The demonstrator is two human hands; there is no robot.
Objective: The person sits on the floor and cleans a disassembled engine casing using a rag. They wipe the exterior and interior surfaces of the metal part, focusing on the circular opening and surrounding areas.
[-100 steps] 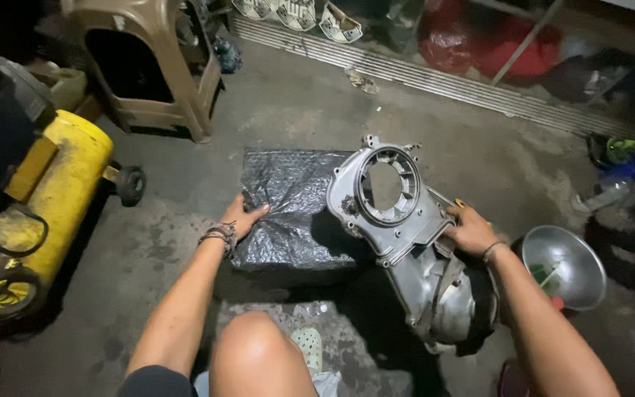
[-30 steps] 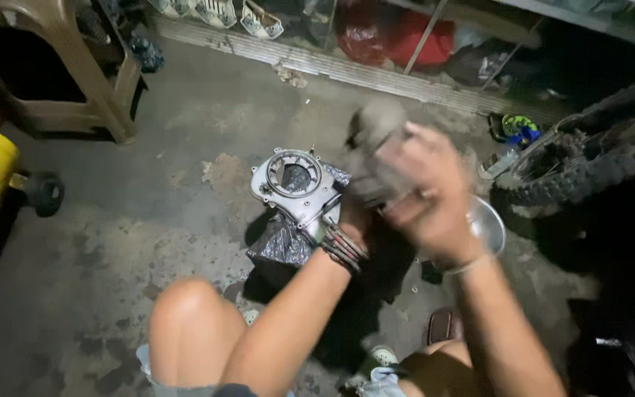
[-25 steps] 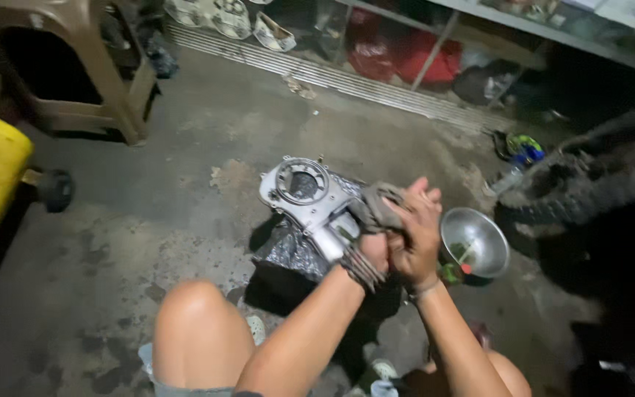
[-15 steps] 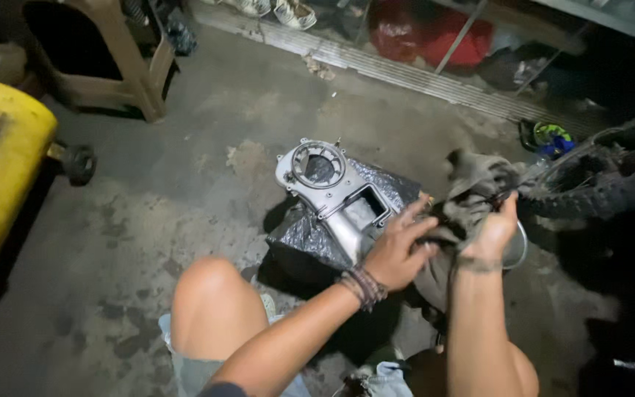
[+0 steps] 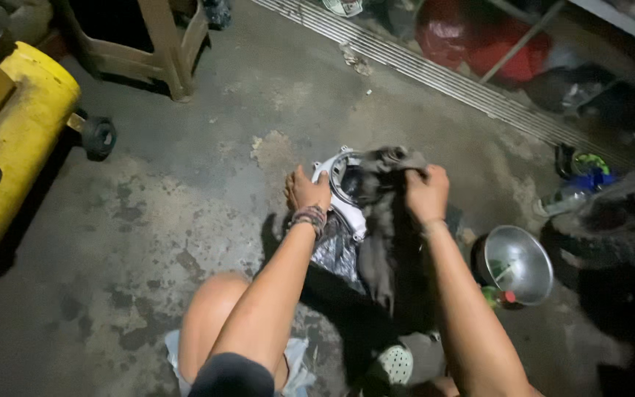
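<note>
A grey metal engine cover (image 5: 336, 184) with a round opening lies on a dark plastic sheet (image 5: 332, 254) on the concrete floor. My left hand (image 5: 305, 192) rests on the cover's left rim, a beaded bracelet on that wrist. My right hand (image 5: 426, 192) grips a dark grey rag (image 5: 387, 213) that is draped over the cover's round opening and hangs down toward me. The rag hides most of the cover's right side. My bare knee (image 5: 218, 323) is below the hands.
A shiny metal bowl (image 5: 516, 265) sits to the right. A yellow wheeled machine (image 5: 16, 140) stands at the left edge, a wooden stool (image 5: 152, 44) behind it. A tyre (image 5: 619, 220) and clutter lie at the right; a metal floor rail (image 5: 435, 73) runs along the back.
Both hands lifted the rag in front of me, then brought it down. The rag now lies over the cover, and my left hand has returned to the cover's rim.
</note>
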